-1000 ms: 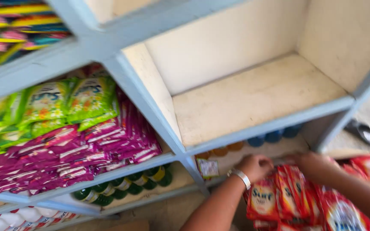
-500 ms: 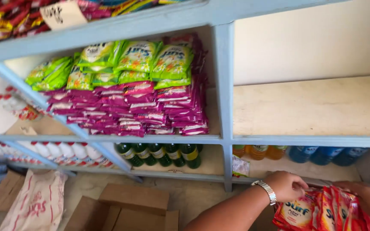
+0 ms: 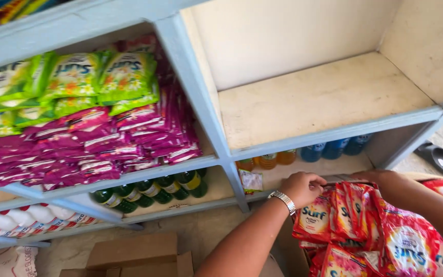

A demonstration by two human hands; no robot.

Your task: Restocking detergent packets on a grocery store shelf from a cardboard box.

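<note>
At lower right, left hand (image 3: pixel 303 187) and right hand (image 3: pixel 380 178) pinching red sachets (image 3: pixel 365 225); loosely stacked, liable to spill.

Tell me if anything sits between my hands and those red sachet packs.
Nothing visible does. The left hand already rests on the top edge of the red sachet packs, and the right hand touches them from behind. Whether either grip is closed on them is unclear.

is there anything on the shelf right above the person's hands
No. The shelf above the left hand and right hand shows only bare board; the red sachets sit below it.
</note>
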